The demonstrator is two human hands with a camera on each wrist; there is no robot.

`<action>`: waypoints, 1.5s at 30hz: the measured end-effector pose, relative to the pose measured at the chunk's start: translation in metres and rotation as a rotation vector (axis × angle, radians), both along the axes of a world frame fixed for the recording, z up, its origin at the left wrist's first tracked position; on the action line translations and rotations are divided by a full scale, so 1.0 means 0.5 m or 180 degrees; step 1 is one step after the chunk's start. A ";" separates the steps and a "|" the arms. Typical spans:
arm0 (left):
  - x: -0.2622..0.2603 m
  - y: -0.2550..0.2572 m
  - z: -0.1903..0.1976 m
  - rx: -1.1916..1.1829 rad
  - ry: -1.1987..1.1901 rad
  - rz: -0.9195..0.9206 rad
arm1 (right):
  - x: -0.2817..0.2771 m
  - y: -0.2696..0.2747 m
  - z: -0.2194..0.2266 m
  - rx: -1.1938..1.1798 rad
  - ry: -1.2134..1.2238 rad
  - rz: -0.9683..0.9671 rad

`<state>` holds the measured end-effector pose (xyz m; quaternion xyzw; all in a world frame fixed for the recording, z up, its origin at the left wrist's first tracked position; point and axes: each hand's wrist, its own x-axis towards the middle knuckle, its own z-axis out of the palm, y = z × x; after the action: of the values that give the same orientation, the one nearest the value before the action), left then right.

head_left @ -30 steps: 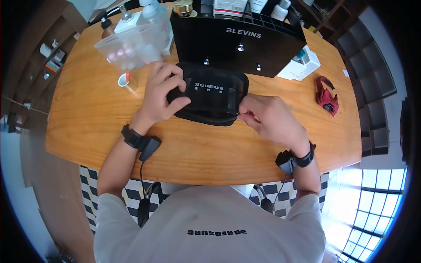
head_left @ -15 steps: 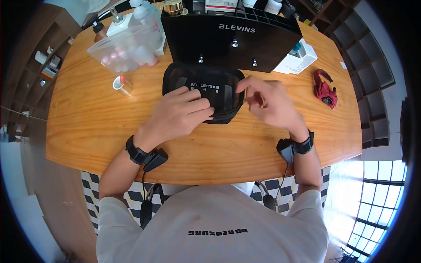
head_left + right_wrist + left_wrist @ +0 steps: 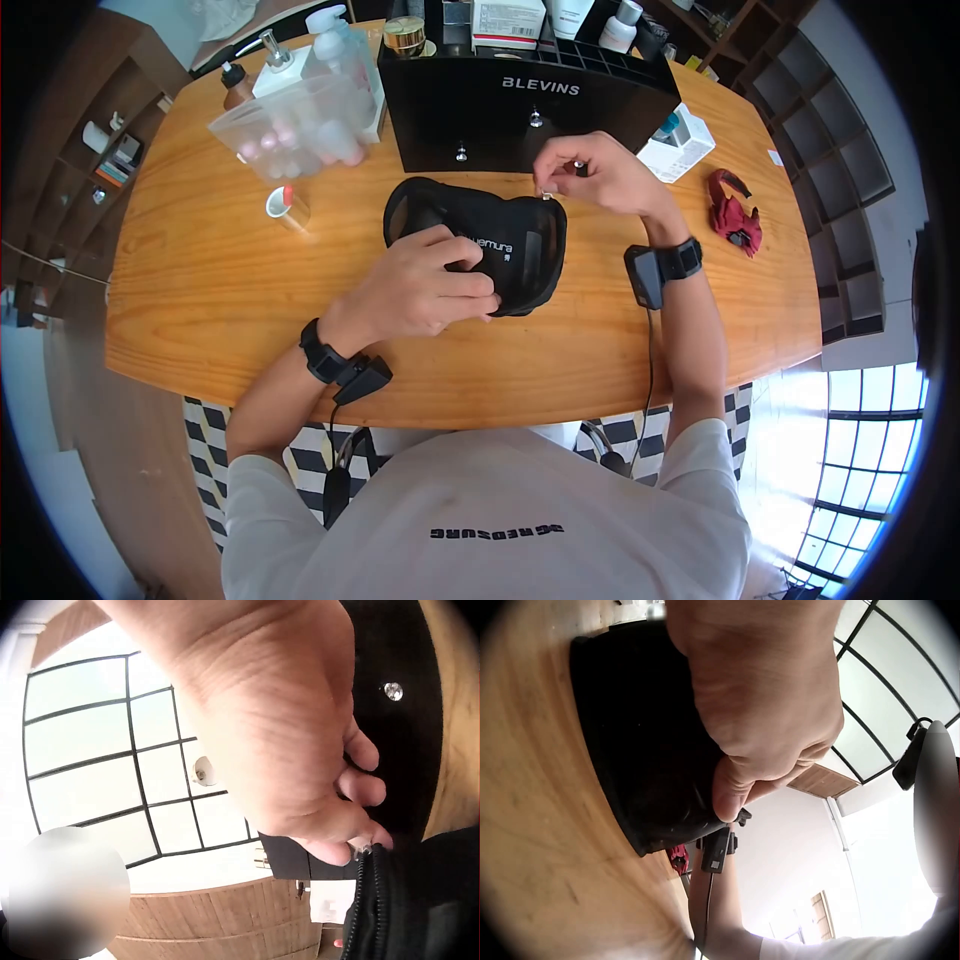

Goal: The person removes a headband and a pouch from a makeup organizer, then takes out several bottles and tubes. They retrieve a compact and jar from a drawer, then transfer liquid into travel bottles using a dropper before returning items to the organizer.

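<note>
A black zippered makeup pouch (image 3: 525,265) with white lettering on its top stands in the middle of the table. My left hand (image 3: 425,285) grips its near edge, the fingers curled over the top and covering part of the lettering. In the left wrist view, the thumb (image 3: 730,799) presses against the pouch's side near the rim. At the far right corner, my right hand (image 3: 605,178) pinches the zipper pull (image 3: 365,849) between thumb and forefinger. The dark zipper teeth (image 3: 360,900) run down from these fingertips in the right wrist view.
Behind the pouch stands a black cosmetics organizer (image 3: 460,110) with crystal knobs. To the left are a clear bin (image 3: 270,120) of pink and white sponges and an uncapped lipstick (image 3: 285,205). A white box (image 3: 685,150) and a red hair claw (image 3: 735,215) lie to the right.
My right hand has moved away from me along the pouch's right side to its far corner. The left hand shifted from the far left side to the near edge, and the pouch's top has buckled.
</note>
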<state>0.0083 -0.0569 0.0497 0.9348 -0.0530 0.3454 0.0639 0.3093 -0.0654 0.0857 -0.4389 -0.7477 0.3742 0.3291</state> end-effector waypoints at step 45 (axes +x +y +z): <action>-0.068 0.099 -0.114 -0.3234 -0.0528 0.1016 | -0.188 -0.129 -0.009 0.0865 -0.2627 -0.0587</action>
<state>-0.0256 -0.0072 -0.0075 0.7521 0.2587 0.4057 0.4504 0.2152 -0.1301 0.0810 -0.5692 -0.8165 0.0351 0.0898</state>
